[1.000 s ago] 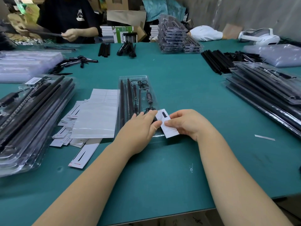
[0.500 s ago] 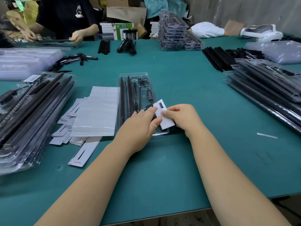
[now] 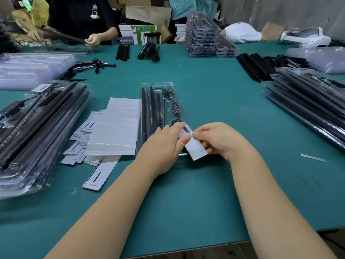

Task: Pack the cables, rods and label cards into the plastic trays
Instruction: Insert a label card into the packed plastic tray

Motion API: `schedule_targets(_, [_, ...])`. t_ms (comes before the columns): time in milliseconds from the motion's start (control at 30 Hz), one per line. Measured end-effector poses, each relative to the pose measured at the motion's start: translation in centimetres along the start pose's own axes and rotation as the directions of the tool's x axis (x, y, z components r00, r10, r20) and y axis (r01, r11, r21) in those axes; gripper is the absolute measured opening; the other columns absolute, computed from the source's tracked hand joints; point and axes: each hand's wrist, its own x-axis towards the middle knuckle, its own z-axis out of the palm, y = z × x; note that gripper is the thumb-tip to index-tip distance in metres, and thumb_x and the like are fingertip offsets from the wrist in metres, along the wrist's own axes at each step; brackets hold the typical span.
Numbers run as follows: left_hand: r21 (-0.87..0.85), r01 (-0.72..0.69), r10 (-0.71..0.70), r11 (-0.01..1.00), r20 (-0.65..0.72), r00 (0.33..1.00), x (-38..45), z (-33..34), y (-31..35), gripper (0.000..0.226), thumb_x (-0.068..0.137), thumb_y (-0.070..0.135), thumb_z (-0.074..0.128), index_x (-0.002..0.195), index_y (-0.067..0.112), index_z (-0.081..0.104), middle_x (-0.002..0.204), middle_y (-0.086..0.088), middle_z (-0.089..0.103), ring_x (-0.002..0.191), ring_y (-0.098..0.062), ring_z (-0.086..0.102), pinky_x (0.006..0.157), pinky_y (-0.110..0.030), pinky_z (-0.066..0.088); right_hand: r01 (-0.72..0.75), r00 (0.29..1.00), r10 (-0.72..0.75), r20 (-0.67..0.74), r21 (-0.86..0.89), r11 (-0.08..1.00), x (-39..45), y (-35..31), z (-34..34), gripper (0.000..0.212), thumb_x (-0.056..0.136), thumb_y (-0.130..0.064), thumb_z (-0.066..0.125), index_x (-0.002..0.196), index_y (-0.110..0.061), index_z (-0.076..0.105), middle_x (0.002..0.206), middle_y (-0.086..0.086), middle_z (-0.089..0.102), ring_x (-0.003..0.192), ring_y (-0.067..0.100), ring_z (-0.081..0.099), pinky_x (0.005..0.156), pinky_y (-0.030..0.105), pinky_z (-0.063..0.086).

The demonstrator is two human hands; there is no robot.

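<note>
I pinch a white label card [image 3: 196, 147] between both hands, left hand [image 3: 164, 144] and right hand [image 3: 220, 139], over the near end of a clear plastic tray [image 3: 158, 86] on the green bench [image 3: 205, 193], so it can drop beside the rods [image 3: 143, 109] and cable [image 3: 166, 101] already inside.

Green tabletop [image 3: 214, 101] as reference. Beyond its far edge: person in black T-shirt [image 3: 82, 15], left; green-and-white carton [image 3: 144, 31], centre; white cloth bundle [image 3: 242, 32], right. White headset [image 3: 306, 39] at far right corner. Thin white strip [image 3: 313, 157] lies flat near right edge.
</note>
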Motion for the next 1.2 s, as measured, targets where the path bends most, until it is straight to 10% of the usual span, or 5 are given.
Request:
schedule_targets(467, [0.146, -0.098, 0.095, 0.984, 0.028, 0.995, 0.2, -0.3, 0.4, 0.062, 0.093, 0.054, 0.045, 0.143, 0.021, 0.032, 0.137, 0.004, 0.044, 0.118, -0.016, 0.042, 0.102, -0.027, 0.018, 0.103, 0.924, -0.179, -0.339, -0.229, 0.968, 2.5, 0.8, 2.8, 0.022, 0.081, -0.017, 0.059, 0.068, 0.0, 0.063, 0.057, 0.009, 0.044, 0.048, 0.021, 0.035, 0.05, 0.028, 0.032])
schedule_targets(900, [0.261, -0.046, 0.044, 0.964, 0.011, 0.999, 0.5, 0.7, 1.2, 0.049, 0.099, 0.029, 0.039, 0.143, 0.011, 0.03, 0.145, -0.007, 0.036, 0.127, -0.025, 0.036, 0.11, -0.04, 0.02, 0.105, 0.967, -0.171, -0.187, -0.319, 0.942, 2.9, 0.4, 1.6, 0.025, 0.087, -0.028, 0.063, 0.068, -0.018, 0.051, 0.051, -0.002, 0.056, 0.031, 0.009, 0.05, 0.043, 0.022, 0.043])
schedule_targets(1000, [0.263, -0.038, 0.042, 0.964, -0.012, 0.999, 0.5, 0.9, 1.2, 0.051, 0.098, 0.027, 0.038, 0.145, 0.009, 0.028, 0.148, -0.007, 0.033, 0.129, -0.025, 0.035, 0.111, -0.041, 0.019, 0.154, 0.984, -0.171, -0.057, -0.222, 0.963, 2.3, 0.1, 0.8, 0.007, 0.086, -0.014, 0.065, 0.086, -0.02, 0.061, 0.067, 0.001, 0.058, 0.046, 0.01, 0.053, 0.045, 0.023, 0.049])
schedule_targets(1200, [0.272, -0.069, 0.065, 0.96, 0.02, 0.998, 0.1, 0.5, 1.0, 0.065, 0.095, 0.054, 0.028, 0.146, 0.013, 0.027, 0.146, -0.003, 0.037, 0.128, -0.024, 0.035, 0.108, -0.035, 0.019, 0.194, 0.976, -0.154, 0.154, -0.29, 0.937, 1.4, 0.2, -0.7, 0.048, 0.081, -0.018, 0.074, 0.126, -0.026, 0.062, 0.078, -0.001, 0.056, 0.062, 0.014, 0.057, 0.057, 0.02, 0.051])
